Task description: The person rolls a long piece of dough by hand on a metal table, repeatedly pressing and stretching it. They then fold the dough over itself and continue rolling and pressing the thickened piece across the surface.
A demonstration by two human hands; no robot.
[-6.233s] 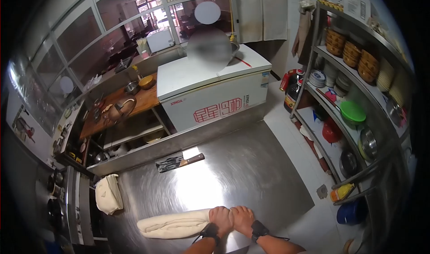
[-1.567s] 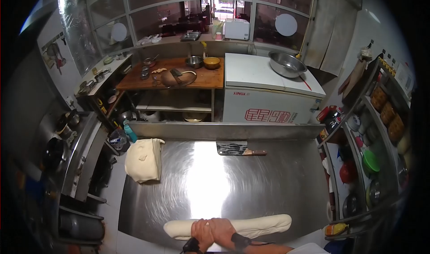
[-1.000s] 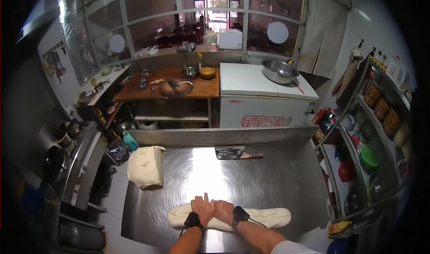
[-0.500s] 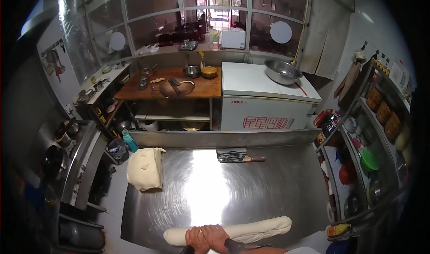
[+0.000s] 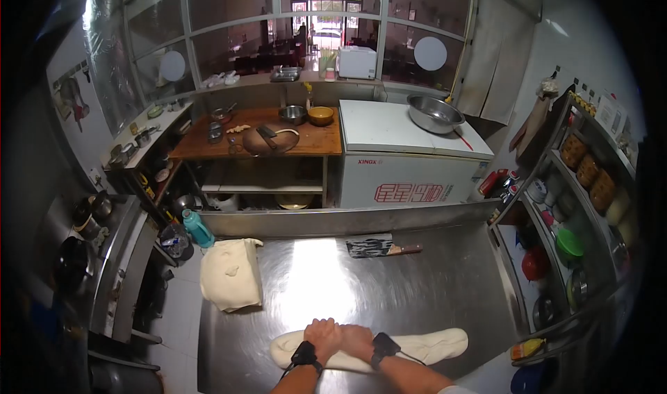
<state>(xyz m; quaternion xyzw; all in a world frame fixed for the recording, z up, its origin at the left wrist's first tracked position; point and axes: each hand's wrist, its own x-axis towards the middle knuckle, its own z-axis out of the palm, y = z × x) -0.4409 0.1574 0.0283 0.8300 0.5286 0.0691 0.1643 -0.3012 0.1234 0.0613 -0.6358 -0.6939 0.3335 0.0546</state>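
Dough log (image 5: pixel 438 345) could thin midway if left hand (image 5: pixel 324 339) and right hand (image 5: pixel 357 342), bunched atop it, grasp impossible to tell, push unevenly.

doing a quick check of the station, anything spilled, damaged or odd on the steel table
Nothing looks spilled on the steel table. The one mildly odd thing is the cleaver, lying beyond the dough roll: its blade shows dark, patchy streaks, and whether that is residue, finish or reflection I cannot tell.
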